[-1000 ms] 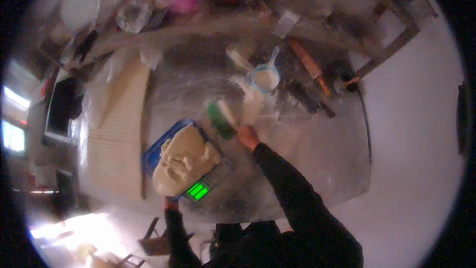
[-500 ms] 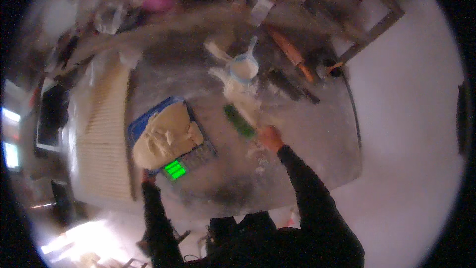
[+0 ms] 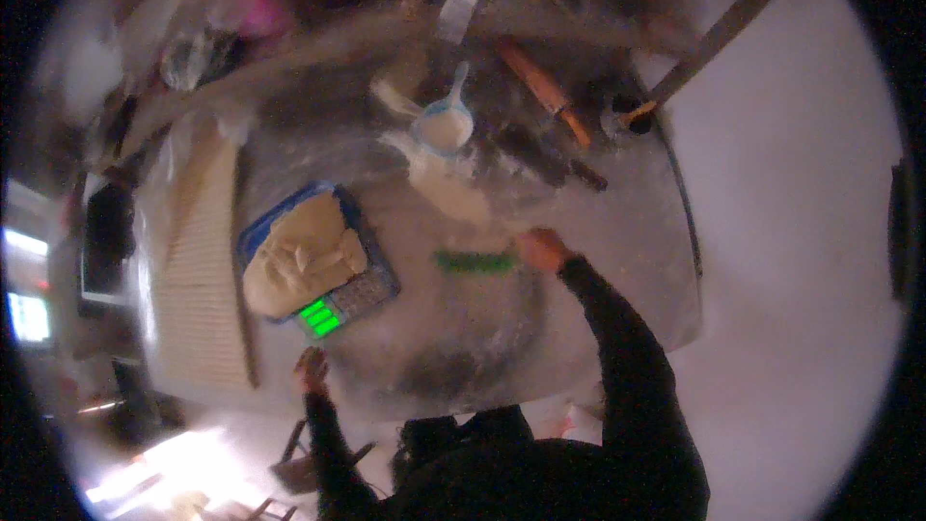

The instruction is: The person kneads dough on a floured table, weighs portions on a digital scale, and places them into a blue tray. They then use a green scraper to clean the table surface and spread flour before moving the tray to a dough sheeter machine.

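Note:
My right hand (image 3: 543,250) is closed around one end of a brush with green bristles (image 3: 475,261), held level across the floury table just in front of a spread of flour (image 3: 449,191). Near the table's front edge, my left hand (image 3: 312,370) is apart from the scale; its fingers are too blurred to read. The scale (image 3: 365,295) has a blue tray and a lit green display. A large pale lump of dough (image 3: 294,260), with smaller pieces on top, rests on the tray.
A white scoop (image 3: 445,127) holding flour stands beyond the spread. Farther right lie an orange-brown knife-shaped tool (image 3: 540,82) and a dark bar (image 3: 588,176). Rows of thin pale strips (image 3: 198,270) run along the left side, beside clear plastic. A wooden frame (image 3: 719,39) rises at far right.
My left hand has come away from the scale's front edge toward me. The brush in my right hand has swung from slanting to level. The view has shifted slightly.

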Demonstrator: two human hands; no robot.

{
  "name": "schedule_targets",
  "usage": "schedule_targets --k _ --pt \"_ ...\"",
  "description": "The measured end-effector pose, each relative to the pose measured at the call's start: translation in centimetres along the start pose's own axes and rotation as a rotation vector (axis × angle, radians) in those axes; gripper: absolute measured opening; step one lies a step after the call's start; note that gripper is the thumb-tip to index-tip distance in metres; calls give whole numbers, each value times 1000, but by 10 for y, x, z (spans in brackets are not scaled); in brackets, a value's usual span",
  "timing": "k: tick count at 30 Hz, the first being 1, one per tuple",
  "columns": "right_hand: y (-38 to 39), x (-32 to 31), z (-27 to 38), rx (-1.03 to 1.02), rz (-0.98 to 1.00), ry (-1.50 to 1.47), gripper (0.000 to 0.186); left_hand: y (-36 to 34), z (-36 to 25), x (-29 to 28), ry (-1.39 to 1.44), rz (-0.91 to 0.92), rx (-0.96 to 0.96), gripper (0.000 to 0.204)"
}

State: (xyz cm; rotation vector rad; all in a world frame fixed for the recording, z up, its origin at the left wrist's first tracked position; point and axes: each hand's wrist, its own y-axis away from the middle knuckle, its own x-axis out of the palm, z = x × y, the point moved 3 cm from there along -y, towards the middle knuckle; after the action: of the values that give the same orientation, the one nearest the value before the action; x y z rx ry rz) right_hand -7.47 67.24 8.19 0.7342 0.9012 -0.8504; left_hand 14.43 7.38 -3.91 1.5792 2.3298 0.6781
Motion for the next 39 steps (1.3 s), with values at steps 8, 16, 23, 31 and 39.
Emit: schedule_targets --k 8,16,23,31,39 --pt "-13 2 -1 -83 21 186 13 42 -57 244 101 326 -35 26" --pt "16 -17 -62 277 127 -460 32 -40 17 323 -1201 302 856 31" --pt "32 22 -98 226 -317 -43 30 -2 50 410 -568 254 616 31" --pt "18 -44 -213 497 -728 341 27 32 16 437 -1247 30 841 41" --pt "29 7 -218 394 -334 69 30 29 13 419 -1339 82 822 58"
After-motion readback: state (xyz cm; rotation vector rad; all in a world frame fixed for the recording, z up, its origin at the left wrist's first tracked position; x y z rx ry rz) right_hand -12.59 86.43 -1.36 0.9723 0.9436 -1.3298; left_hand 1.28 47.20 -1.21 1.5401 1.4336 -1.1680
